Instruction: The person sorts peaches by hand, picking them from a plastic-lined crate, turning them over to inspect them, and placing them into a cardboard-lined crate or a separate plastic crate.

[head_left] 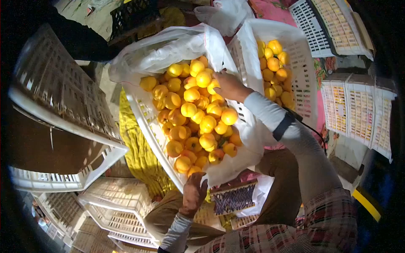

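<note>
A white crate (147, 137) with a white plastic liner (219, 50) stands in front of me, heaped with yellow-orange apricots (188, 109). My right hand (233, 86) reaches in from the right side, its thumb and fingers closed around an apricot (213, 86) near the upper right of the heap. At the crate's near end is my left hand (194, 195), close to the rim and the lowest apricots. Its thumb stands apart from its fingers, and I see nothing held there; the fingertips are partly hard to make out.
A second lined crate (304, 84) with more apricots adjoins on the right. Stacked white crates (358, 111) stand farther right. Tilted crates (67, 97) rise on the left, above other crates (116, 202). Yellow cloth (137, 143) lies beside the middle crate, and a small dark woven basket (233, 197) sits between my knees.
</note>
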`<state>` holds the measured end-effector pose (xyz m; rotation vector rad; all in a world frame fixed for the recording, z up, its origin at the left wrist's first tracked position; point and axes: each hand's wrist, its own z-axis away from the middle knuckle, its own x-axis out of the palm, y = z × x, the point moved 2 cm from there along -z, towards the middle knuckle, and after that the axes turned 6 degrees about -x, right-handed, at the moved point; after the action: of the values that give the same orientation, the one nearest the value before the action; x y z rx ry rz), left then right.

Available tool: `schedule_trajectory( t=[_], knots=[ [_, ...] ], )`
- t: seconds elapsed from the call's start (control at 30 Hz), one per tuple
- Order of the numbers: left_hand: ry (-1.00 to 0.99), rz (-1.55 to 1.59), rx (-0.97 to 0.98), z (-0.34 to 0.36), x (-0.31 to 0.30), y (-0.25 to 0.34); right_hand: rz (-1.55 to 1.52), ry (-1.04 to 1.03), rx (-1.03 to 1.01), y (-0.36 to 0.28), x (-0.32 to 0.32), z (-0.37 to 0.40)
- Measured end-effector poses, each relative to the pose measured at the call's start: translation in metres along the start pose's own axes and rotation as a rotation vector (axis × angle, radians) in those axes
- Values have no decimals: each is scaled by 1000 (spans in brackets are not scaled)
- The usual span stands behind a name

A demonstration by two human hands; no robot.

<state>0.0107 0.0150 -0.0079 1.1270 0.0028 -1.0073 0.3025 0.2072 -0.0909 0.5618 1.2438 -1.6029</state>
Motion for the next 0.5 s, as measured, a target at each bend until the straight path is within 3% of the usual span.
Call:
schedule_trajectory(
  t=[0.07, 0.1, 0.2, 0.3, 0.33, 0.5],
  knots=[
    [-41, 104, -66, 9, -6, 24, 10, 59, 16, -5, -3, -8],
    [20, 86, 31, -17, 17, -13, 49, 94, 3, 13, 32, -33],
    [60, 75, 21, -22, 12, -9, 12, 218, 187, 12, 59, -56],
    [95, 127, 13, -20, 16, -13, -39, 393, 177, 10, 71, -61],
    [114, 96, 36, -20, 16, -11, -65, 360, 194, 10, 70, -63],
    [273, 13, 211, -1, 17, 8, -346, 443, -120, -33, 39, -29]
  ],
)
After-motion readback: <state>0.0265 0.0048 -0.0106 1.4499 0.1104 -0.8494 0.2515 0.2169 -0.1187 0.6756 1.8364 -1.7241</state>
